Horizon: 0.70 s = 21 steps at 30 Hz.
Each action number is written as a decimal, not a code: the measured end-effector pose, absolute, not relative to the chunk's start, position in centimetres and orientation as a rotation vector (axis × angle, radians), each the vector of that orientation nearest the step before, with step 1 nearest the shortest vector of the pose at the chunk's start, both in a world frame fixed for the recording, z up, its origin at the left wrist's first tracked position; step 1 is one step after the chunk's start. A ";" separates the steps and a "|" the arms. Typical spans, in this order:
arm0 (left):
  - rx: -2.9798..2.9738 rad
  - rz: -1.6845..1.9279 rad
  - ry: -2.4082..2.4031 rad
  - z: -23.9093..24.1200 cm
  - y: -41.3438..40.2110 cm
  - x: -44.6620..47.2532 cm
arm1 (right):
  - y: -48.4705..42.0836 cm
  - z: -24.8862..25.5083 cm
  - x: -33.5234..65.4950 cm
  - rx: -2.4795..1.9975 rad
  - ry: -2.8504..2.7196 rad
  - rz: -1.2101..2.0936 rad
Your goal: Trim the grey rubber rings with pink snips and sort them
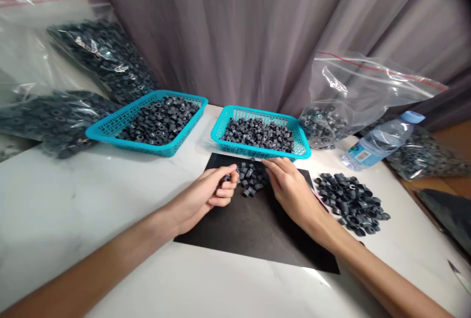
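Observation:
My left hand (217, 185) is curled closed, with small dark grey plastic rings (225, 179) showing between its fingers. It is just left of a small heap of similar dark grey pieces (250, 175) on a black mat (235, 225). My right hand (289, 185) lies at the right side of that heap, its fingers stretched forward and reaching the pieces. The thumb and palm of this hand are mostly hidden from above. Beside the right wrist, a thin pinkish edge (319, 200) shows, too little to name.
Two turquoise baskets (172, 148) (257, 152) of dark pieces stand behind the mat. To the right are a loose pile (351, 202), a water bottle (382, 141) and a zip bag (327, 117). Filled bags (73, 117) lie at left. A grey curtain (228, 33) hangs behind.

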<state>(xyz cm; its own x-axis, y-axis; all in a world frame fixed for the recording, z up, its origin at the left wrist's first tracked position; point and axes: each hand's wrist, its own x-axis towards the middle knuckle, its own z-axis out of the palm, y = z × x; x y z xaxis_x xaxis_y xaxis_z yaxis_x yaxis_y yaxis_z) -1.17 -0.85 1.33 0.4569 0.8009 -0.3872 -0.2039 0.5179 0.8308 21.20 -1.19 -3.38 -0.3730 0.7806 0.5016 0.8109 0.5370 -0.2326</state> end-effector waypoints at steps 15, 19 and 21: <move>0.750 0.657 0.785 0.3 -3.6 0.2 | -5.8 2.3 19.0 -0.979 -2.305 0.314; 0.779 0.619 0.830 0.3 -3.5 0.1 | -4.6 2.0 20.1 -1.097 -2.145 0.316; 0.819 0.594 0.848 0.2 -3.4 0.1 | -3.6 1.3 20.7 -1.237 -2.119 0.255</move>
